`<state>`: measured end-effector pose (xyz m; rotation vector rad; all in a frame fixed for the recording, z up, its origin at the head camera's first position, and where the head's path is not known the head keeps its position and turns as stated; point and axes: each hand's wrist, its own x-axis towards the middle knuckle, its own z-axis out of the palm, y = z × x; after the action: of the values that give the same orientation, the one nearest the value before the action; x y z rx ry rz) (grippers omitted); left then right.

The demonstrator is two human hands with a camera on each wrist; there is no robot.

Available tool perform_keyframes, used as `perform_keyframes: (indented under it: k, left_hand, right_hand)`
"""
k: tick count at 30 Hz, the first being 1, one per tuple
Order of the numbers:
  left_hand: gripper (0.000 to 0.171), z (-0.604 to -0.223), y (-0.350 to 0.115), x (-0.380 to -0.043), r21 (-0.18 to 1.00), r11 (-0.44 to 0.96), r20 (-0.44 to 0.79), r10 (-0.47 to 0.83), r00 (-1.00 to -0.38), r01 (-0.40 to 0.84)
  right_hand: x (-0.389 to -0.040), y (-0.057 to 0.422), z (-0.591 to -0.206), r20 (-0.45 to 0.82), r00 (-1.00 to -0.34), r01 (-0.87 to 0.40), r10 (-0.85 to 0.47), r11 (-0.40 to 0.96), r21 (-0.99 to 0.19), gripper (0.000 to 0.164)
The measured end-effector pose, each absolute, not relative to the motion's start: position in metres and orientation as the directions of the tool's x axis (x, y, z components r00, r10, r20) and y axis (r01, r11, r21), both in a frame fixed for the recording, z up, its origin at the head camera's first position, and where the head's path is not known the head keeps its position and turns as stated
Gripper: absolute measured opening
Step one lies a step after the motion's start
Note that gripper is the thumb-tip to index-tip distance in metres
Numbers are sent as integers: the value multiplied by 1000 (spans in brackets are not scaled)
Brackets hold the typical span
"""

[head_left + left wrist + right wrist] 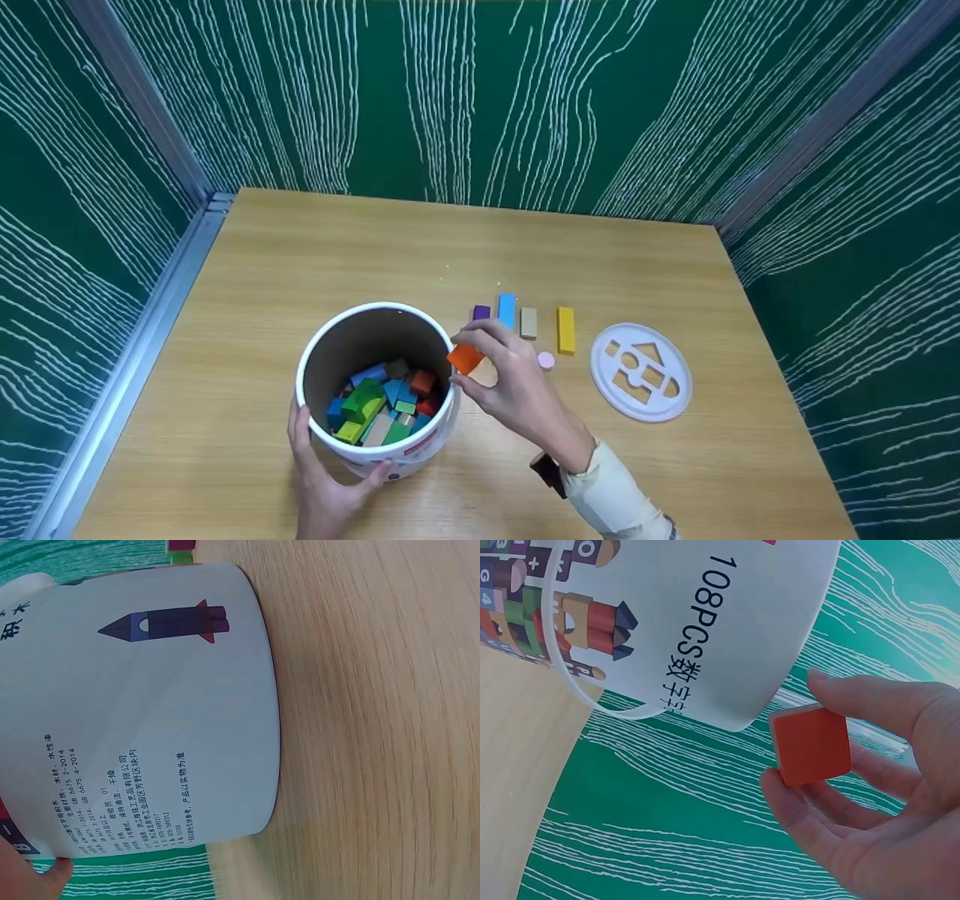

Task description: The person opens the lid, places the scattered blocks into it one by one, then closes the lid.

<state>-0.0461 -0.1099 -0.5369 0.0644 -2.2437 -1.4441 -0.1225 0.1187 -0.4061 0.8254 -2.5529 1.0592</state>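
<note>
A white bucket [303, 397] stands on the table, part filled with toy blocks [382, 409] in green, blue, red and plain wood. My left hand [328, 487] holds its near left side, thumb on the front and fingers round the left wall; the left wrist view shows the printed wall [150, 705] and only a bit of that hand. Beside the bucket's right rim, my right hand [517, 382] pinches an orange-red block [465, 358] between thumb and fingers. The right wrist view shows this block [811, 746] with a square face, close to the bucket wall [727, 637].
Right of the bucket lie a purple block [481, 311], a blue block [507, 309], a beige block [529, 322], a yellow block [566, 330] and a pink round piece [546, 361]. Farther right is a white lid [604, 375] with shaped holes. Green walls surround the table.
</note>
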Motion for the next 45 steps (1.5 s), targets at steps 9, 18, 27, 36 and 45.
perform_keyframes:
  k: [9,18,27,36,45]
  left_hand:
    - [116,-536,-110,-45,874,449,334,-282,-899,183]
    - [114,-535,-110,-45,878,445,323,-284,-903,174]
    - [113,-535,-110,-45,880,424,348,-268,-898,215]
    - [113,-534,-110,-47,884,433,312,-269,-911,175]
    - [113,-535,-110,-46,881,441,315,-270,-910,173]
  right_hand:
    - [-122,112,-403,387,-817,-576,-429,568,-587,33]
    - [-124,105,-403,401,-786,-617,-470,557,-556,34]
    - [-125,97,-404,406,-759,-650,-508,575,-497,35]
    - [-123,89,-406,315,-783,-617,-537,604,-505,37]
    - [-124,82,-410,287,-783,-615,-552,614,-496,38]
